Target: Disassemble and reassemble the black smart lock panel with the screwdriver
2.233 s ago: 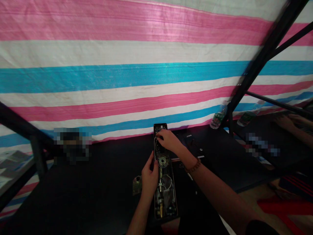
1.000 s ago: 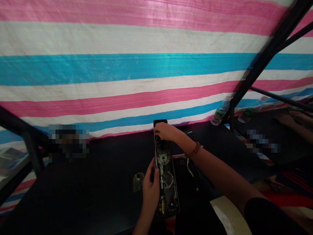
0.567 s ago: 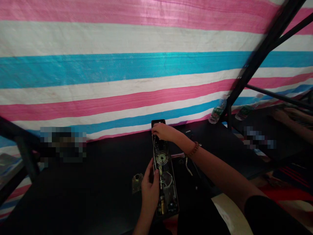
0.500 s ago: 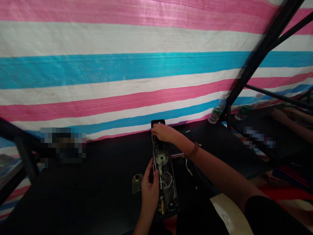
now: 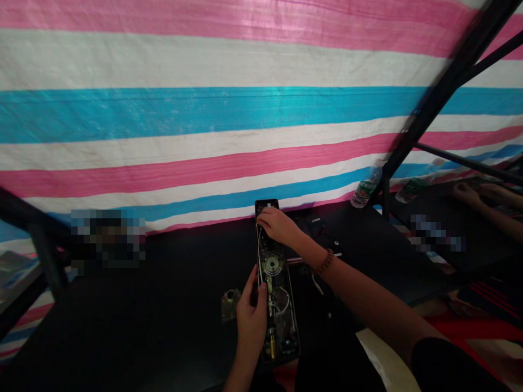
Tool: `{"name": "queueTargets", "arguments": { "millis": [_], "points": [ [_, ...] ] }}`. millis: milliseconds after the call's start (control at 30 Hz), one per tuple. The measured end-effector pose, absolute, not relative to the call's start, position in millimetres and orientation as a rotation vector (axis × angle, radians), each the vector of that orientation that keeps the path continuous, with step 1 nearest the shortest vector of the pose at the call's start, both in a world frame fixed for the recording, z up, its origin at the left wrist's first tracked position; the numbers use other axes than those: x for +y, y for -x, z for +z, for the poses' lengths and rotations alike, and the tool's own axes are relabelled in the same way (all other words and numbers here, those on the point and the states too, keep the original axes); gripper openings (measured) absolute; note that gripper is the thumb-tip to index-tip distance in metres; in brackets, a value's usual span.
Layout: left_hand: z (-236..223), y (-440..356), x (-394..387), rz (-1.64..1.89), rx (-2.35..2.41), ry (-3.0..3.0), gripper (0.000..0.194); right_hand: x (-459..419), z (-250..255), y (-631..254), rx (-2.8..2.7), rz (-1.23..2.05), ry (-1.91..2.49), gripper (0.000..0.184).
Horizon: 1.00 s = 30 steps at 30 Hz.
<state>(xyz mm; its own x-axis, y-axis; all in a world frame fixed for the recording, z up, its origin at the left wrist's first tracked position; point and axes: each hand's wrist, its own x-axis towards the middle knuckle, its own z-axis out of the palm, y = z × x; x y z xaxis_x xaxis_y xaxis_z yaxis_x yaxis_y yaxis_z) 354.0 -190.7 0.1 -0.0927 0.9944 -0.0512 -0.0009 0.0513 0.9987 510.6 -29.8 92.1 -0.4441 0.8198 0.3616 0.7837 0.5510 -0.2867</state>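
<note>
A long black housing (image 5: 279, 283), which looks like an opened door lock panel, lies with its inside up, showing a round metal part, a brass cylinder (image 5: 273, 338) and thin wiring. My left hand (image 5: 251, 310) grips its left edge near the lower half, thumb over the rim. Over the far end, my right hand (image 5: 275, 224) is closed in a pinch at the upper end of a white wire (image 5: 260, 245) running along the left side. The fingertips partly cover what they hold. Just left of my left hand sits a small metal plate with a round hole (image 5: 231, 305).
Loose wires (image 5: 316, 284) and small parts lie on the black table (image 5: 175, 305) right of the housing. A plastic bottle (image 5: 365, 190) stands by the black metal frame (image 5: 425, 109). Striped sheeting (image 5: 204, 114) hangs behind. Another person's hands (image 5: 469, 191) are at far right.
My right hand has lifted and drawn slightly back from the far end, with its fingertips now at the white wire. My left hand keeps its hold. The view has shifted slightly.
</note>
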Motion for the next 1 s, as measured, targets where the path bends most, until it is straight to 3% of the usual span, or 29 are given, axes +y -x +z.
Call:
{"name": "queueTargets", "arguments": {
  "millis": [633,1000],
  "points": [
    [4.3,-354.7,-193.8,1.242,1.295,-1.089,0.068,-38.0,94.8,-498.4,-2.27,0.038,1.525,0.02],
    [-3.3,-350.8,-192.3,1.283,1.291,-1.162,0.055,-48.1,102.9,-485.8,-2.211,0.071,1.723,0.02]
  ]
}}
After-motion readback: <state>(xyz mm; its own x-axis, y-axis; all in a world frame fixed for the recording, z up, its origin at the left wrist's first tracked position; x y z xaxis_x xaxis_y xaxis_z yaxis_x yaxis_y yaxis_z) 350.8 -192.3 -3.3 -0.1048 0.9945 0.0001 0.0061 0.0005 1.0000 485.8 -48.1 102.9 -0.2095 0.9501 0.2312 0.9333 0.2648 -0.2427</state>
